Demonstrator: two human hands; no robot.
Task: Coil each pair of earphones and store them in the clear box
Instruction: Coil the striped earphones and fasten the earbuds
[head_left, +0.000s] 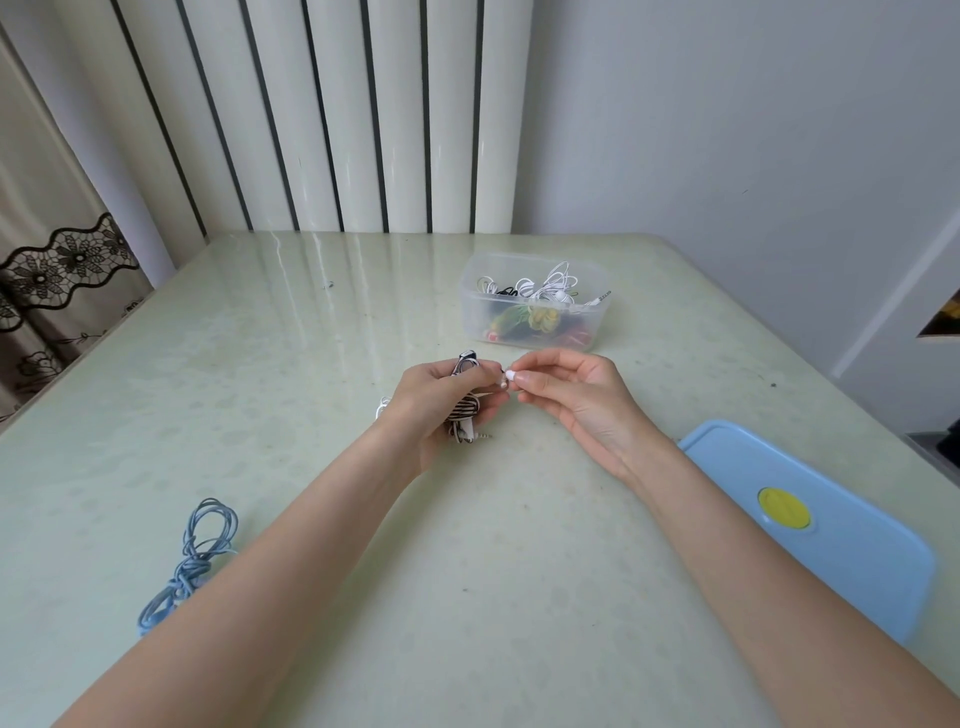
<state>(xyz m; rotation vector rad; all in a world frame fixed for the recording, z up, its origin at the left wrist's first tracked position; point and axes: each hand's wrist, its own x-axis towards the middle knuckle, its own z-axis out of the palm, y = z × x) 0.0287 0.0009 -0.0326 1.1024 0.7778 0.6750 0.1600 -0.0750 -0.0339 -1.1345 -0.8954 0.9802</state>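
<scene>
My left hand (436, 402) grips a coiled bundle of black-and-white striped earphones (464, 408) just above the table's middle; a loop sticks out above the fingers and the plug hangs below. My right hand (566, 392) pinches the white earbud end (508, 378) of the same cord right beside the left fingertips. The clear box (535, 299) stands behind the hands, slightly right, with several coiled earphones inside, white ones on top and green and red ones below. A loose blue pair of earphones (192, 556) lies on the table at the near left.
The box's blue lid (810, 525) with a yellow round valve lies flat at the right edge of the pale green table (311, 364). A white ribbed radiator and a grey wall stand behind the table; a lace curtain hangs at the far left.
</scene>
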